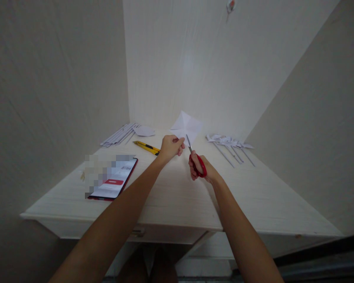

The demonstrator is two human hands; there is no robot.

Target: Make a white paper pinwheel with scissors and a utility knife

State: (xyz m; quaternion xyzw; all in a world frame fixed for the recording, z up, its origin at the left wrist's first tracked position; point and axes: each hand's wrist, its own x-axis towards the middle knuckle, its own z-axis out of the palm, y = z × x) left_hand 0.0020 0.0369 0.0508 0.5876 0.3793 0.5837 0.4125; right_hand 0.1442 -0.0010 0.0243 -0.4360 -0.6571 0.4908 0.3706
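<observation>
1. From where I stand, the work looks like cutting paper: a creased white paper sheet [191,126] is at the back of the bench [253,204], close to the wall, straight ahead of the person.
2. The right hand [196,163] is closed round the red-handled scissors [203,169], fingers wrapped at the loops, blades pointing up and away toward the sheet's near edge. The blades look narrow together, though I can't tell whether they are biting into the paper.
3. The left hand [170,147] is bent inward just beside the blades, fingers curled, thumb and forefinger drawn close as if pinching. Whether anything is between them — a paper edge, say — I can't tell.
4. To my eye, the next move calls for a steady hold on the sheet and the blades lined up with a crease, the left fingertips kept clear of them.
5. A yellow utility knife [147,147] lies partly behind the left hand. Rolled paper sticks [118,135] are bundled at the far left, and on the right lies a row of sticks with folded paper heads [224,140] — pinwheels, perhaps.
</observation>
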